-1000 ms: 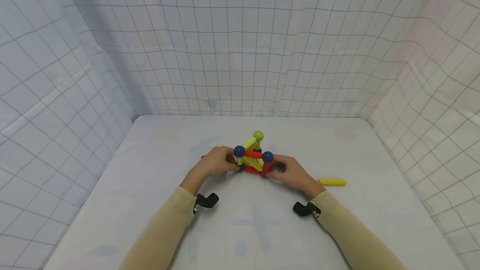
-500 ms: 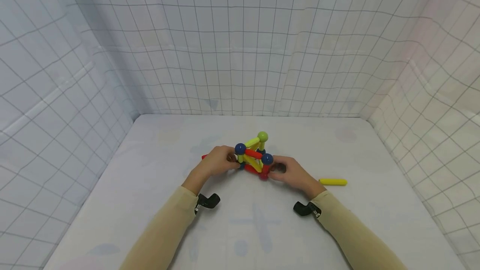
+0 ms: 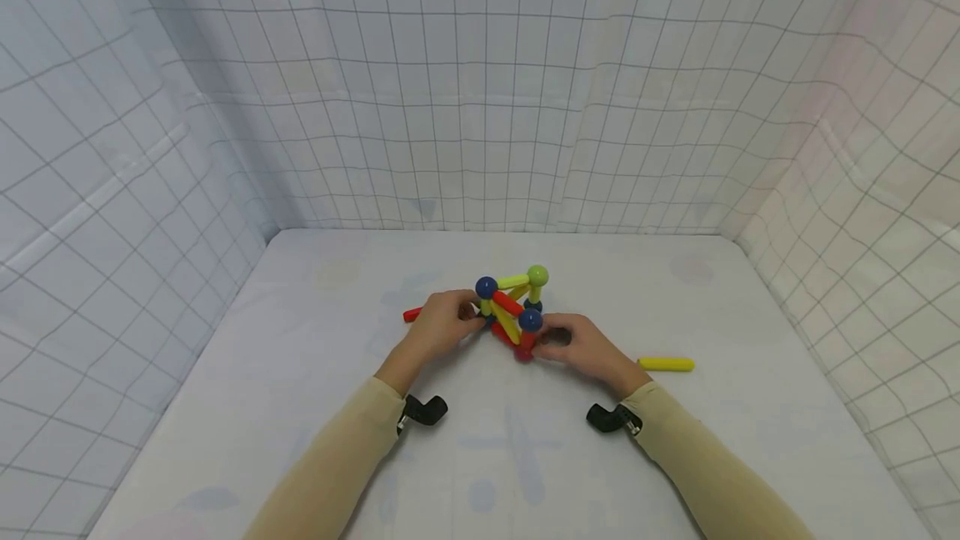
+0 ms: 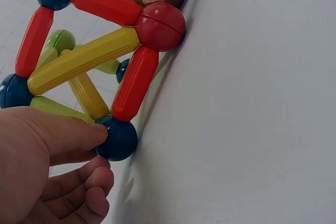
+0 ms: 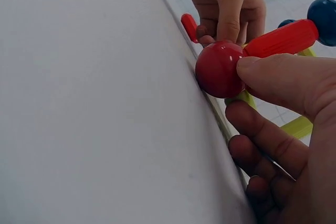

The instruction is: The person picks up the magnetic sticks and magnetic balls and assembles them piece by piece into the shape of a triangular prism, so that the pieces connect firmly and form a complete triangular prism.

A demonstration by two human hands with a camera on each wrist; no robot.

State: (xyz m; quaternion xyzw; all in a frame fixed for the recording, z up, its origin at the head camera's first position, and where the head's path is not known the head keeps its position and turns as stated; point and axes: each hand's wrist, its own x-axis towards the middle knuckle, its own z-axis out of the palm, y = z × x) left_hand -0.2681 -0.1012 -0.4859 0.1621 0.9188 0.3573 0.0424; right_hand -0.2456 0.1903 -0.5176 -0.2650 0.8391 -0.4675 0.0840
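Note:
Between both hands stands a frame built of ball-and-rod construction pieces point(image 3: 509, 303), resting on the table, with blue, red and green balls joined by red, yellow and lime rods. My left hand point(image 3: 444, 319) pinches a low blue ball point(image 4: 117, 138) at its left corner. At the front right corner, the thumb of my right hand point(image 3: 581, 344) presses on the red ball point(image 5: 219, 70), its fingers curled behind. A lime-green ball point(image 3: 537, 275) tops the far corner. One yellow rod point(image 4: 83, 61) runs diagonally across the near face.
A loose yellow rod point(image 3: 666, 364) lies on the white table point(image 3: 480, 457) to the right, beside the right wrist. Partly behind the left hand is a loose red rod point(image 3: 412, 314). Grid-patterned curtains point(image 3: 465, 107) enclose the back and sides.
The frame has turned on the table: its green ball has swung right and its left corner has gone back. My left hand has shifted slightly right with it; the right hand has barely moved.

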